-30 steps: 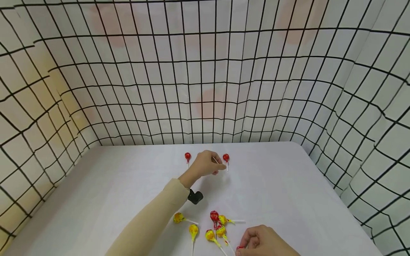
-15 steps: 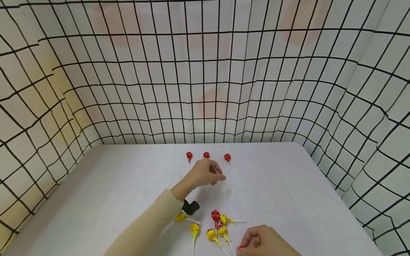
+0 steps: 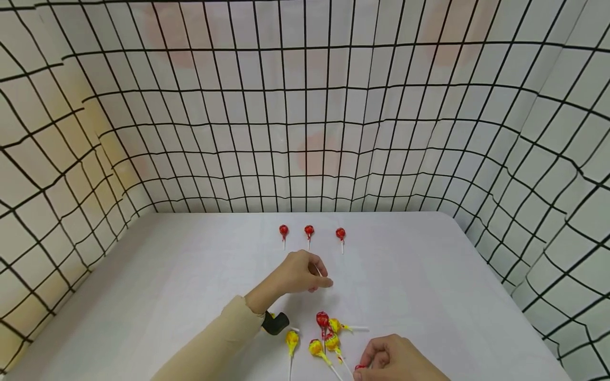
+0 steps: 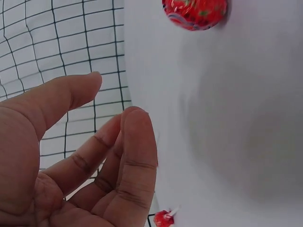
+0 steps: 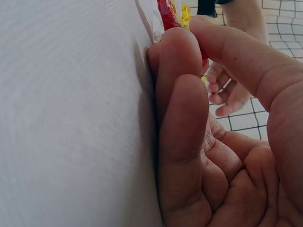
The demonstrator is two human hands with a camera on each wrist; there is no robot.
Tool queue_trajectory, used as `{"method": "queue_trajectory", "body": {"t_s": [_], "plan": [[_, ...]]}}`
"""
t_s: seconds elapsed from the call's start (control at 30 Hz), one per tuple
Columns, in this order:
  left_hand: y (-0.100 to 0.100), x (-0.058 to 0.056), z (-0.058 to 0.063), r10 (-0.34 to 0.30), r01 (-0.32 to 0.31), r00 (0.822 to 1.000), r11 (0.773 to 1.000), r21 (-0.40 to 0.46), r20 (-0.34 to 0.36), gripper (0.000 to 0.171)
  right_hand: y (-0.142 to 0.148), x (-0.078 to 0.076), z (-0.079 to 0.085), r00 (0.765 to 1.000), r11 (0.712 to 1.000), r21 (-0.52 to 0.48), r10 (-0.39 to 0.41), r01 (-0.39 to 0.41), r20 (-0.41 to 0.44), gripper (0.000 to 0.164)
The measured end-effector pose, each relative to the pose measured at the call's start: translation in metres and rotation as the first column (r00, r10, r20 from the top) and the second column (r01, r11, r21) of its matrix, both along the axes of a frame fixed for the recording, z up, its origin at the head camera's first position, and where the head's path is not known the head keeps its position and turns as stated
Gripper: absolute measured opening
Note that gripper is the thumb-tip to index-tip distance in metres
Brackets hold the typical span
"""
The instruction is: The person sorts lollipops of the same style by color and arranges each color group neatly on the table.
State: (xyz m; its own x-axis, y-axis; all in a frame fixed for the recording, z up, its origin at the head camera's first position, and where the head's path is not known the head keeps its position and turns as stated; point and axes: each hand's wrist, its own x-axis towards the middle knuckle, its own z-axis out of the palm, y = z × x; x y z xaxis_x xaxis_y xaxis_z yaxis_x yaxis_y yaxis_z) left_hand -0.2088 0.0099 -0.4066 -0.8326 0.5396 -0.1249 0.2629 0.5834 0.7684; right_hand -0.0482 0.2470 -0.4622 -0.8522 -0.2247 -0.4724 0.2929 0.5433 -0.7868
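Note:
My left hand (image 3: 302, 272) hovers above the middle of the white table, its fingers loosely bent. In the left wrist view a gap shows between thumb and fingertips, with nothing held. Beyond it stand three red-wrapped lollipops in a row: left (image 3: 284, 230), middle (image 3: 309, 230) and right (image 3: 340, 233), sticks pointing toward me. At the near right, my right hand (image 3: 397, 360) rests low by the table and pinches a red-wrapped lollipop (image 5: 168, 14) between thumb and fingers; most of it is hidden. Left of that hand lies a loose cluster with a red lollipop (image 3: 322, 319) and several yellow ones (image 3: 316, 347).
Another yellow lollipop (image 3: 292, 341) lies left of the cluster. One more is mostly covered by the black camera piece (image 3: 275, 323) on my left wrist. A black grid net (image 3: 305, 121) encloses the table (image 3: 190, 254) at the back and both sides.
My left hand has drawn back toward me from the row of red lollipops, uncovering the middle one. The right hand has kept its place and its pinch.

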Motion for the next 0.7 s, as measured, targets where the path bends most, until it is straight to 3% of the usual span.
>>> {"method": "queue_trajectory", "body": {"t_s": [0.37, 0.7], "plan": [[-0.012, 0.022, -0.004, -0.062, 0.062, 0.998, 0.998, -0.018, 0.011, 0.018, -0.001, 0.001, 0.001, 1.0, 1.0, 0.019, -0.005, 0.006, -0.002, 0.028], [-0.016, 0.033, -0.012, -0.088, 0.089, 0.995, 0.996, -0.013, 0.038, 0.019, -0.001, 0.001, 0.004, 1.0, 1.0, 0.023, -0.004, 0.004, -0.004, 0.027]]}}
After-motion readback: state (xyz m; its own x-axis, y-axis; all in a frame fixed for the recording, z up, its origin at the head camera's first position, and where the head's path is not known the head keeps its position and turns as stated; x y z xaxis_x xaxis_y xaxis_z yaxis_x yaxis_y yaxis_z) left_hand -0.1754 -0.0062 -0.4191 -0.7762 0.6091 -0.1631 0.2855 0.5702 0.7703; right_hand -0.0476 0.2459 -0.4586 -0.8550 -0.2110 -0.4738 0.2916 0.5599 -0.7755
